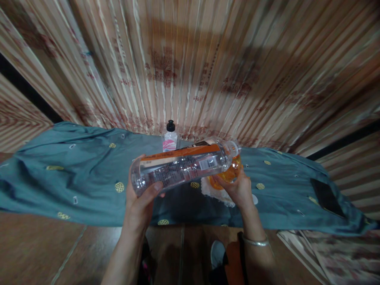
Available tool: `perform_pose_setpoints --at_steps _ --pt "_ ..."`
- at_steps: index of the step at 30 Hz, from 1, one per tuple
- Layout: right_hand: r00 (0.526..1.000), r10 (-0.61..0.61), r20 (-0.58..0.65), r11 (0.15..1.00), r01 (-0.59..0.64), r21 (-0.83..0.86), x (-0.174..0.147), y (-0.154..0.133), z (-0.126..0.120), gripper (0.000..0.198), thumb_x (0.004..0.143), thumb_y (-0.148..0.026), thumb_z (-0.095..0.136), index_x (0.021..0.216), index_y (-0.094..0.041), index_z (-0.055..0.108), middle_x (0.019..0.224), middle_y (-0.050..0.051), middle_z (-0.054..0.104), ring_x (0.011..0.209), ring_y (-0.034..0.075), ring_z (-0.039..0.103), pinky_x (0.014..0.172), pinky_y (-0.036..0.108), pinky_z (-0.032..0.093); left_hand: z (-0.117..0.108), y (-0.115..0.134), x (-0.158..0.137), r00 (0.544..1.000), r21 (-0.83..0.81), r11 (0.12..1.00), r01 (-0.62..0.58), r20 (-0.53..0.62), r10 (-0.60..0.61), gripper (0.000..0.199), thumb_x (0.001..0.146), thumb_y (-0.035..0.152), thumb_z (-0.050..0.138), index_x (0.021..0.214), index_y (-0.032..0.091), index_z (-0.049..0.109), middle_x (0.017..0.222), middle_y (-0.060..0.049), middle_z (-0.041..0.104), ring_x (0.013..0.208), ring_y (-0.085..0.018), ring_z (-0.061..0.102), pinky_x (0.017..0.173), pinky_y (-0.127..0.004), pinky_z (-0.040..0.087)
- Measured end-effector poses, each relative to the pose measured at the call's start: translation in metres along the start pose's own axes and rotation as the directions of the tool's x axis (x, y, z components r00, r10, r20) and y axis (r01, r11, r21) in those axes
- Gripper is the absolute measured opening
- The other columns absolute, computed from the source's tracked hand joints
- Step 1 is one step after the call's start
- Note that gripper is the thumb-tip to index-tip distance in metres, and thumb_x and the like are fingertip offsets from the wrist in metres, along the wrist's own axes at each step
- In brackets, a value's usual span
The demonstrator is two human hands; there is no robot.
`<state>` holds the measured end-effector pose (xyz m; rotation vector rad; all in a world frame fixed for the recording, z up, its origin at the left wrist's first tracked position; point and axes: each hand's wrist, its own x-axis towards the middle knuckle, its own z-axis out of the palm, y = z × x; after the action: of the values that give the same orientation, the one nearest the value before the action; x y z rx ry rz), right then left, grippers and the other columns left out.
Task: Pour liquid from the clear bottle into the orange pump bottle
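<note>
Blue cloth [89,178] lies under my work. My left hand [139,206] wraps tight around the big clear bottle [184,166], tipped sideways over the cloth. My right hand [237,190] cups the orange glass [227,174] at its mouth. I should tip slowly and hold both steady. A small black-capped bottle [170,137] stands behind.

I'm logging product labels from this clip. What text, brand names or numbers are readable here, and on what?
Nothing can be read.
Large clear plastic bottle with orange label: dense print and a barcode, too small and blurred.
Small clear bottle with black cap and pink label: too blurred.
Striped beige cloth backdrop: reddish printed characters, blurred.
</note>
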<state>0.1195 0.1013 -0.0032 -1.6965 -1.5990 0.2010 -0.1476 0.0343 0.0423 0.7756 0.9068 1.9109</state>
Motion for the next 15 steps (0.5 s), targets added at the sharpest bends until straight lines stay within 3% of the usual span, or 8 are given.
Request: perform_pose_setpoints --at_steps 15 --pt "1.0 0.012 -0.007 1.0 -0.012 0.015 -0.0002 -0.0015 -0.0003 0.081 0.069 -0.074 0.072 0.124 -0.016 0.065 0.099 0.015 0.081 0.086 0.036 0.078 0.073 0.045 0.062 0.0054 0.0062 -0.0006 0.999 0.006 1.0 0.019 -0.026 -0.019 0.063 0.057 0.026 0.093 0.116 0.028 0.071 0.096 0.0 0.071 0.064 -0.014 0.061 0.042 -0.022 0.05"
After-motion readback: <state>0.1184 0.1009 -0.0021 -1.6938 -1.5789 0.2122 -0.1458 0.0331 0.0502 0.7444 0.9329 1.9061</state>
